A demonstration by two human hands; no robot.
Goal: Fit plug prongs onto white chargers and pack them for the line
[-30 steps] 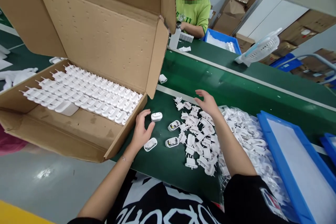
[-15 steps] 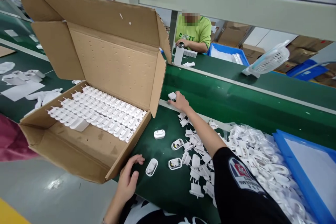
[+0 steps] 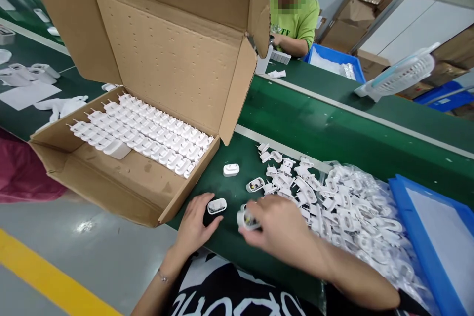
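Observation:
My right hand [image 3: 283, 227], blurred by motion, grips a white open charger housing [image 3: 247, 220] with parts showing inside it. My left hand [image 3: 198, 222] rests at the table edge, thumb and fingers spread around another white charger housing [image 3: 217, 206]; whether it touches is hard to tell. An open housing with a circuit board inside [image 3: 255, 185] lies beyond my right hand. Farther off sits a closed charger housing [image 3: 231, 170]. Loose white plug caps with pins [image 3: 285, 175] are strewn to the right.
An open cardboard box [image 3: 170, 202] with rows of white chargers [image 3: 148, 133] stands at left. A bag of white plastic parts [image 3: 355, 207] and a blue tray [image 3: 414, 227] lie at right. Across the green belt [image 3: 314, 113], a person in green [image 3: 296, 24] sits near a fan [image 3: 400, 74].
My right hand has come back from the belt's edge toward me with a housing. My left hand has moved in around the nearest housing. The camera view has shifted.

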